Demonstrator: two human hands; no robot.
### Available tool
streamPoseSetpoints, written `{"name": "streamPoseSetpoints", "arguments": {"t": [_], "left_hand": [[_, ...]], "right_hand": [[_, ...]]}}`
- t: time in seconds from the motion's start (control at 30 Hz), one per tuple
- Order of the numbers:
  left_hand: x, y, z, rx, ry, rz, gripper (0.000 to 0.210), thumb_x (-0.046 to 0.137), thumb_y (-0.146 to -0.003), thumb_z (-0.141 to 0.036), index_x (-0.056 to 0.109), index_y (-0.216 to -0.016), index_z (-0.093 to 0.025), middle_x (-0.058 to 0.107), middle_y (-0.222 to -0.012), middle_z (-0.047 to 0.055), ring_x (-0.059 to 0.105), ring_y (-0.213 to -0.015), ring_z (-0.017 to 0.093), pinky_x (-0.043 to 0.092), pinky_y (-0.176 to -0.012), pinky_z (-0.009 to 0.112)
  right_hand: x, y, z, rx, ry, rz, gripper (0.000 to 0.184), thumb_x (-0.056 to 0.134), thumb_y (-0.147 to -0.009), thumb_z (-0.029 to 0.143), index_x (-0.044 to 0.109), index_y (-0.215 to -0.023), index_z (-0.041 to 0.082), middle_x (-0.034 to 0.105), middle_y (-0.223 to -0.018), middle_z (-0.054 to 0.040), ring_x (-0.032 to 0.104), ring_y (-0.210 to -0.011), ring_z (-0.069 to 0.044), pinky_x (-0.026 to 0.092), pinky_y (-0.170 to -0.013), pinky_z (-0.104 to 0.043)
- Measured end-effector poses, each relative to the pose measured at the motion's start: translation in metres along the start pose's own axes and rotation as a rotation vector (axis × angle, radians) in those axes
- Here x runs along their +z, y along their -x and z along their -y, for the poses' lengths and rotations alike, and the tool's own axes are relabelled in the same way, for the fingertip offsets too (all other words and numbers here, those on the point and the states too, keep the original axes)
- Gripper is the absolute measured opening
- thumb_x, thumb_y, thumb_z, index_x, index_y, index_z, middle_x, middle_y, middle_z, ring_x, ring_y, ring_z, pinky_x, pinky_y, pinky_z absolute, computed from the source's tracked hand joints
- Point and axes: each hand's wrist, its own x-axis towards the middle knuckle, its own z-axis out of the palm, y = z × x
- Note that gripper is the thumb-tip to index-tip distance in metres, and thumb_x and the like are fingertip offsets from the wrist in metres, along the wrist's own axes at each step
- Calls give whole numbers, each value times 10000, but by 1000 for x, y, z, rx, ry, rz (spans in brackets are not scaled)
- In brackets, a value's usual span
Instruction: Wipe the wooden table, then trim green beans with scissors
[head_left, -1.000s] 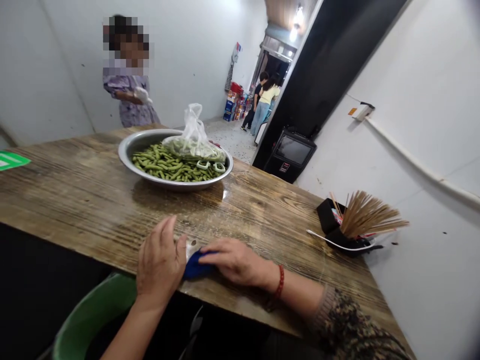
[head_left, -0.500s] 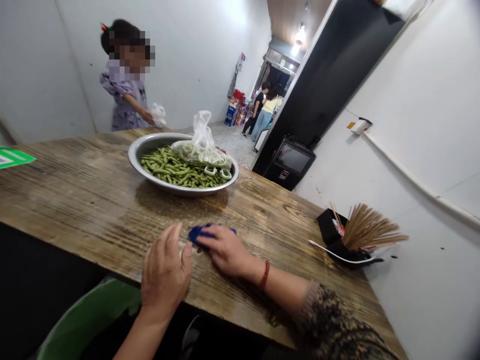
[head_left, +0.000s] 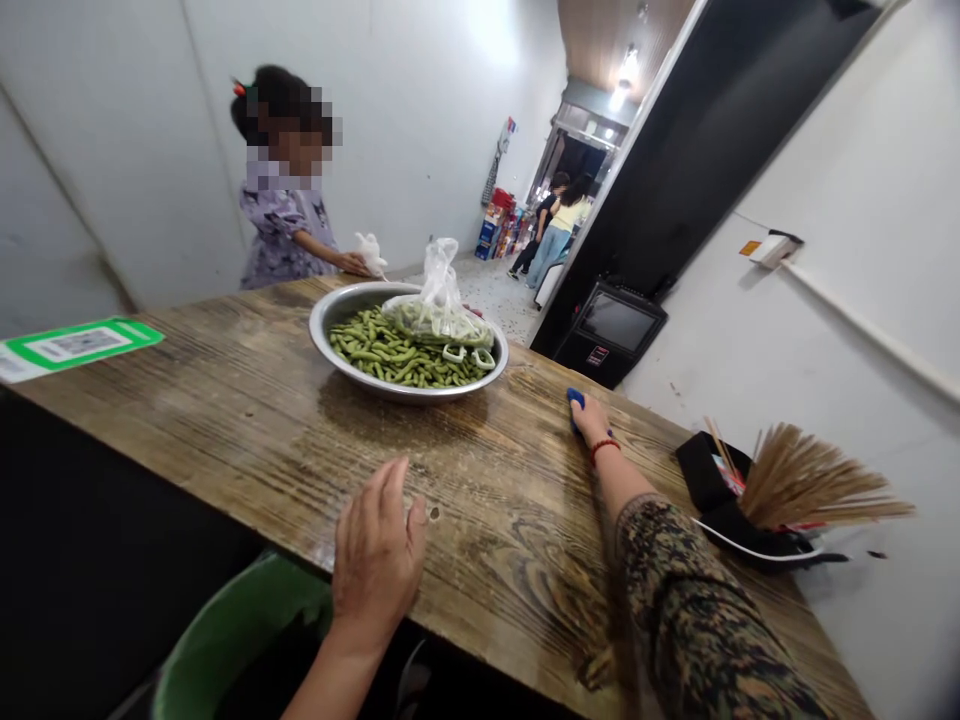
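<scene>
My right hand [head_left: 592,415] reaches out to the table's far right side, its fingers closed over a blue cloth [head_left: 574,398] pressed on the wooden table [head_left: 277,430]. A red bead bracelet circles that wrist. My left hand [head_left: 379,545] is at the near edge of the table, palm turned inward, fingers stretched out, holding nothing. Beyond both hands stands a metal bowl [head_left: 322,335] of green edamame pods [head_left: 375,350]. On the pods lie a clear plastic bag [head_left: 441,300] with more pods inside and scissors with white handles [head_left: 469,355].
A black holder [head_left: 709,465] with many wooden skewers [head_left: 810,475] stands at the right wall. A green QR-code card [head_left: 82,343] lies at left. Below the near edge is a green bucket [head_left: 232,610]. Across the table a person [head_left: 289,220] holds a white plastic bag [head_left: 370,255].
My right hand has slid the blue cloth from beside my left hand far across the table to the right. My left hand stays open near the edge. The view has shifted left.
</scene>
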Motion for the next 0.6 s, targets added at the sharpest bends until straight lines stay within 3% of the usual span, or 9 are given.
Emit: {"name": "streamPoseSetpoints", "arguments": {"t": [0.1,0.17,0.23,0.3,0.37,0.4,0.47,0.6], "left_hand": [[0,0,-2,-20,-18,-1,492,432,-915,-302,402,-1379,-144,569,-1302,170,555,-1162,314,443,-966,468],[-1,0,-2,-30,-20,5,484,428,-917,-303,409,-1373,-143,570,-1300,169,553,-1166,314,440,-968,466],[-2,0,-2,-27,-19,10,474,427,-918,-299,417,-1365,-142,574,-1292,168,552,-1166,311,437,-972,463],[-2,1,-1,-18,-18,4,465,430,-917,-294,426,-1354,-135,577,-1286,169,551,-1166,306,438,-974,457],[-2,1,0,-11,-20,0,455,433,-917,-290,435,-1343,-129,580,-1278,170,551,-1165,301,441,-972,450],[-2,1,1,-11,-21,2,451,433,-918,-288,438,-1339,-128,582,-1274,170,552,-1165,299,442,-972,448],[-2,1,1,-14,-23,8,445,432,-919,-284,439,-1336,-131,582,-1275,168,550,-1168,295,442,-976,449],[-2,2,0,-33,-16,23,438,435,-919,-277,439,-1335,-142,576,-1289,160,540,-1186,289,434,-991,455]], "right_hand": [[17,3,25,-104,-96,81,471,441,-902,224,521,-1350,104,559,-1329,-188,526,-1225,-280,404,-1040,-441],[27,26,52,-236,-167,125,490,515,-876,233,520,-1362,167,527,-1389,-125,487,-1271,-237,374,-1080,-379],[30,67,80,-456,-296,150,501,559,-845,200,541,-1344,231,525,-1398,-65,476,-1279,-196,366,-1089,-335],[26,114,102,-801,-524,175,513,536,-833,136,546,-1334,251,528,-1389,-56,487,-1261,-184,381,-1078,-347],[15,148,110,-1098,-705,247,528,508,-836,97,541,-1330,280,536,-1375,-43,512,-1231,-172,404,-1058,-353],[9,154,109,-1164,-755,267,527,501,-840,92,541,-1326,292,535,-1374,-37,517,-1224,-167,409,-1054,-355],[-1,140,96,-1103,-784,220,497,502,-849,104,554,-1312,276,533,-1375,-50,514,-1234,-179,400,-1065,-374],[4,58,56,-456,-524,53,416,497,-859,160,603,-1261,188,552,-1352,-109,483,-1275,-231,350,-1108,-419]]}}
